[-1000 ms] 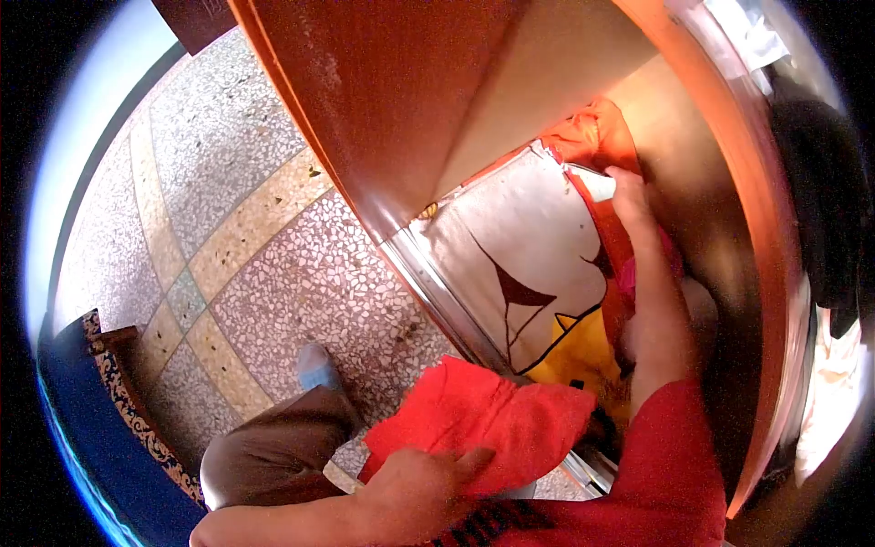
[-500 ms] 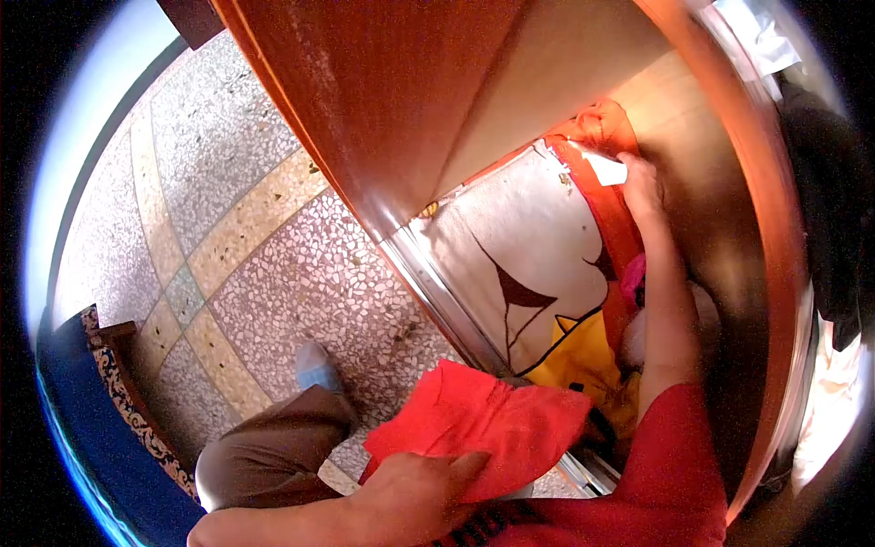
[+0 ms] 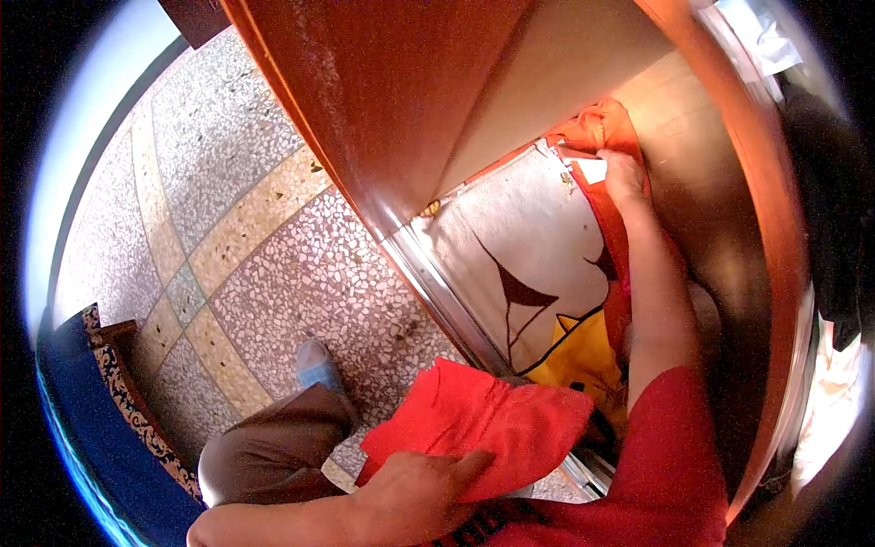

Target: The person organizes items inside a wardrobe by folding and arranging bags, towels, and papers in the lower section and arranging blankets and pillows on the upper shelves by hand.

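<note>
Nearest, at the person's lap, the left hand [image 3: 415, 488] lies flat with fingers spread on a folded bright red cloth [image 3: 478, 427], pressing it against the body rather than gripping it; that keeps the fold from slipping off the knee while the other arm is busy. The cloth's far edge juts over the metal track [image 3: 437, 287] at the wardrobe's threshold.

Past the track, on the wardrobe floor, lies a pale printed sheet with dark line drawing [image 3: 524, 251], with a yellow patch [image 3: 579, 351] at its near corner. It seems to serve as a liner, spread flat from the track to the back.

Farthest in, at the back right corner of that floor, the right hand [image 3: 624, 175] is stretched out, fingers curled on a small white tag or paper scrap [image 3: 591, 170] beside a bunched orange fabric [image 3: 602, 128]. Whether it pinches the fabric too I cannot tell. The open brown wooden door [image 3: 365, 91] stands to the left.
</note>
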`<action>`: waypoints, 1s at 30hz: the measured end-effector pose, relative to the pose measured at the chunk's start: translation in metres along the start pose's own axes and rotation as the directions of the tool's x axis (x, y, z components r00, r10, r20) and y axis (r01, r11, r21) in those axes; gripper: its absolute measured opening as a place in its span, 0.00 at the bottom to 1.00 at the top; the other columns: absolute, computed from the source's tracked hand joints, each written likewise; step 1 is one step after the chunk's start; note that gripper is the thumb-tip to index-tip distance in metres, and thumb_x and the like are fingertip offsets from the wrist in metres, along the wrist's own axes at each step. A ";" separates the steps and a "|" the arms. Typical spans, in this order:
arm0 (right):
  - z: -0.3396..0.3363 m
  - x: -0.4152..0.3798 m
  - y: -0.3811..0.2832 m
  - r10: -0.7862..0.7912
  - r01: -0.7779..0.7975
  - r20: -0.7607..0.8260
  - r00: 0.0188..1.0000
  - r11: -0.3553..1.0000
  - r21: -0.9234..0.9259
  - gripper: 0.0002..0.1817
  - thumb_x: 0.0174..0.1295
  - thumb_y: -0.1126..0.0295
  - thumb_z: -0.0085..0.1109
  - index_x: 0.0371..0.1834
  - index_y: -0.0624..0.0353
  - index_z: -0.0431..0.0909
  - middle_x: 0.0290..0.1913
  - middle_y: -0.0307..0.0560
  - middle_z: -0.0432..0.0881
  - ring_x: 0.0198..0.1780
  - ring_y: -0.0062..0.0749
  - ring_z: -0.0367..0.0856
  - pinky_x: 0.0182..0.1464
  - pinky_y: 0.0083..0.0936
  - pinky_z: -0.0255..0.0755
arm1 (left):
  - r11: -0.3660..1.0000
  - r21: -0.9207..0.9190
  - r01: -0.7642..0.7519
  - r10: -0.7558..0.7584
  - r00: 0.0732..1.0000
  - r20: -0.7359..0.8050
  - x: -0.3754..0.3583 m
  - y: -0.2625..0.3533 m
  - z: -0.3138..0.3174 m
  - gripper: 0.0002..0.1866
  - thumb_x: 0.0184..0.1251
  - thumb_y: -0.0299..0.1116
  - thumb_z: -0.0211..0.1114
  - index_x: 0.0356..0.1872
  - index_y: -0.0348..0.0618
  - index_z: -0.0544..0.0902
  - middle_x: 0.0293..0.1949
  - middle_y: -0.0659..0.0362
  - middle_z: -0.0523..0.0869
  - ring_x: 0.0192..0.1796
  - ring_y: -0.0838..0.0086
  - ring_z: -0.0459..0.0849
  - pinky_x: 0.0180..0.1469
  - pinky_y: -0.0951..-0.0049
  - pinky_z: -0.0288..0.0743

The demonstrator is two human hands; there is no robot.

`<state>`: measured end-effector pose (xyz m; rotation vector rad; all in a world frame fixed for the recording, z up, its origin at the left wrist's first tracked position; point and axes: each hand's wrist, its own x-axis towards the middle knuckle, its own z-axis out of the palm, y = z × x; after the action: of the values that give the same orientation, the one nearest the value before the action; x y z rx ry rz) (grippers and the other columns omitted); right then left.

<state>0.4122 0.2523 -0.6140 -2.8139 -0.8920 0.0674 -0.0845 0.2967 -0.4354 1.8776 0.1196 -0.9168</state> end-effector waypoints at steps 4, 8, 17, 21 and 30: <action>-0.044 -0.017 -0.028 0.126 -0.151 0.130 0.983 0.967 0.205 0.22 0.59 0.54 0.49 0.41 0.63 0.81 0.43 0.64 0.81 0.45 0.48 0.80 0.49 0.36 0.68 | 1.000 -0.002 0.016 -0.016 0.999 0.027 -0.004 0.005 -0.007 0.33 0.58 0.47 0.60 0.62 0.40 0.67 0.28 0.42 0.83 0.33 0.46 0.83 0.35 0.50 0.77; -0.034 -0.007 -0.020 0.149 -0.156 0.047 0.988 0.956 0.248 0.22 0.59 0.54 0.49 0.38 0.64 0.81 0.42 0.64 0.81 0.44 0.49 0.80 0.49 0.35 0.68 | 0.999 -0.036 -0.017 0.016 1.000 -0.011 -0.006 0.003 -0.004 0.33 0.59 0.48 0.60 0.62 0.41 0.67 0.29 0.41 0.83 0.33 0.46 0.84 0.36 0.50 0.77; -0.043 -0.023 -0.040 0.132 -0.143 0.091 0.987 0.982 0.127 0.21 0.60 0.53 0.49 0.35 0.61 0.83 0.43 0.61 0.81 0.47 0.50 0.80 0.50 0.37 0.70 | 1.000 0.007 -0.004 0.004 1.000 0.002 -0.007 0.004 -0.005 0.32 0.60 0.50 0.59 0.62 0.41 0.68 0.30 0.42 0.84 0.32 0.46 0.84 0.36 0.50 0.77; -0.017 -0.011 -0.038 0.058 -0.059 0.033 0.998 0.998 0.006 0.24 0.58 0.51 0.48 0.40 0.61 0.81 0.46 0.62 0.79 0.52 0.51 0.78 0.53 0.37 0.68 | 1.000 0.002 -0.029 0.029 0.999 -0.021 -0.007 0.001 -0.001 0.32 0.60 0.50 0.59 0.61 0.41 0.68 0.30 0.42 0.84 0.33 0.47 0.84 0.36 0.51 0.78; -0.031 -0.047 -0.032 0.013 -0.014 -0.050 0.999 1.000 -0.014 0.25 0.63 0.52 0.43 0.43 0.65 0.80 0.45 0.67 0.79 0.53 0.56 0.77 0.57 0.45 0.65 | 0.997 -0.027 -0.073 0.071 0.996 -0.045 -0.013 0.003 -0.003 0.33 0.58 0.48 0.60 0.61 0.39 0.68 0.33 0.42 0.84 0.35 0.47 0.84 0.37 0.52 0.78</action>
<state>0.3589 0.2458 -0.5779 -2.8220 -0.8657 -0.0079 -0.0909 0.3018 -0.4244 1.8641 0.0904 -0.8212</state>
